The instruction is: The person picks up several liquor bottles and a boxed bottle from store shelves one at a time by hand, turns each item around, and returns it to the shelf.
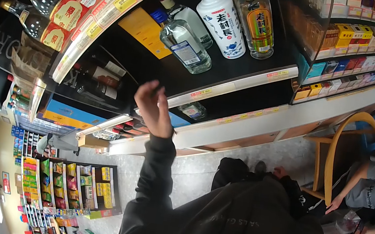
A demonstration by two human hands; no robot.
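Note:
My left hand (153, 109) is raised at the front edge of a dark shelf, fingers loosely bent and apart, with nothing visible in it. Beyond it on the shelf stand a clear blue-capped bottle (186, 46), a white bottle with blue patterns (224, 25) and a clear bottle with an orange-gold label (256, 22). A yellow box (147, 32) lies behind the blue-capped bottle. Low beside my dark top, my right hand (280, 172) is small and partly hidden by the sleeve; whether it holds anything is unclear.
Red-labelled bottles (69, 12) line a curved upper shelf at left. Cigarette racks (352, 37) fill the upper right. A wooden chair (331, 154) and a seated person (371, 183) are at right. Snack shelves (71, 187) stand at lower left, near another person (48, 143).

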